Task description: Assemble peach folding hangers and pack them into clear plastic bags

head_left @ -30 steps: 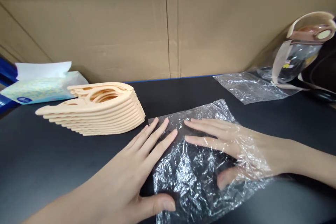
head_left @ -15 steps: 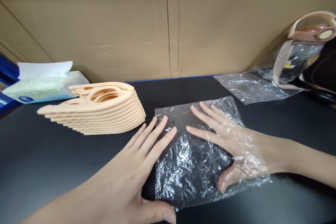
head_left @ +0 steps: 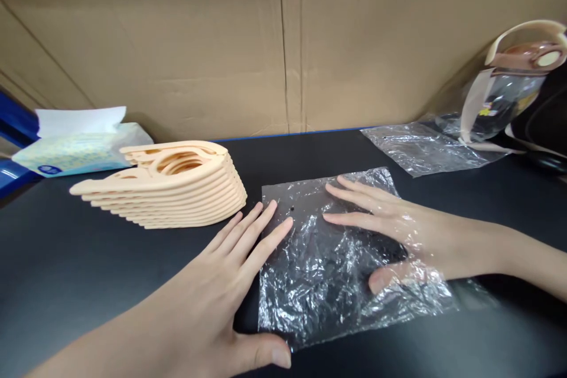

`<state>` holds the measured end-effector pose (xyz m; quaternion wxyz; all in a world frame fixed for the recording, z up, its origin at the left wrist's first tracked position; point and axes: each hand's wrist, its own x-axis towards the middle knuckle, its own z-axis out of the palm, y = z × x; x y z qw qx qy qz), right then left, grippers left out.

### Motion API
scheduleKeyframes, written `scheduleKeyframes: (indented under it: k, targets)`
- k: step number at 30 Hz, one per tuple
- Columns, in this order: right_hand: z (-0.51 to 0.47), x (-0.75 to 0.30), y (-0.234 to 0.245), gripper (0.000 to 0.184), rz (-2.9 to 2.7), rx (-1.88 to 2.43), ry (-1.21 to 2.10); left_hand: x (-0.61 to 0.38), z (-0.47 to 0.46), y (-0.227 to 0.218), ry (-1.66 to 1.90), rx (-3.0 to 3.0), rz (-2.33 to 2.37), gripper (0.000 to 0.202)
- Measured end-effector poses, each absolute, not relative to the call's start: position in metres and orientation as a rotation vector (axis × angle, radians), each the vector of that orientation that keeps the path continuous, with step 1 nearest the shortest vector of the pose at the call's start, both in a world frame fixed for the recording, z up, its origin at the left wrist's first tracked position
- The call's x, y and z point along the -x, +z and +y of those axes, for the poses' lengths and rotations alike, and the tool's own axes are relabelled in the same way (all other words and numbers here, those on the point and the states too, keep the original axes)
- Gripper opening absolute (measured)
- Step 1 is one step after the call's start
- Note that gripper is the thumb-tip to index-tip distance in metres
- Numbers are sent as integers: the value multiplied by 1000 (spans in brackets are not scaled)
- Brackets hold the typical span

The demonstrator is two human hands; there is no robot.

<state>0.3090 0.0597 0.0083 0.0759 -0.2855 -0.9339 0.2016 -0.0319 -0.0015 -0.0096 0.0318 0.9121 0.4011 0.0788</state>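
A crinkled clear plastic bag [head_left: 319, 271] lies flat on the black table [head_left: 88, 283] in front of me. My right hand [head_left: 398, 230] is inside the bag, fingers stretched out flat and pointing left. My left hand [head_left: 230, 283] lies open on the table, its fingertips and thumb pressing the bag's left edge. A stack of peach plastic hangers [head_left: 172, 186] sits just left of the bag, beyond my left fingertips.
A tissue pack [head_left: 75, 144] lies at the far left. A second clear bag [head_left: 420, 147] and a clear bottle with a beige strap [head_left: 505, 91] are at the back right. A cardboard wall [head_left: 283, 41] closes off the back of the table.
My right hand has spread and shifted inside the bag, which now lies flatter and wider. My left hand has stayed at the bag's left edge.
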Motion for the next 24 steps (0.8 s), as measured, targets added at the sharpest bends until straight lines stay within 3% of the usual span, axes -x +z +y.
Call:
scheduleKeyframes:
  k: [10, 18, 21, 24]
  targets:
    - [89, -325, 20, 27, -2494, 835, 825, 40, 2, -8, 220, -2800, 1168, 114]
    - [90, -325, 25, 23, -2483, 848, 778, 30, -15, 8, 241, -2927, 1140, 91]
    - [87, -323, 28, 24, -2523, 846, 720, 30, -11, 24, 463, -3019, 1003, 72]
    - [84, -320, 30, 24, -2565, 806, 694, 38, -2, 44, 740, -3030, 1083, 73]
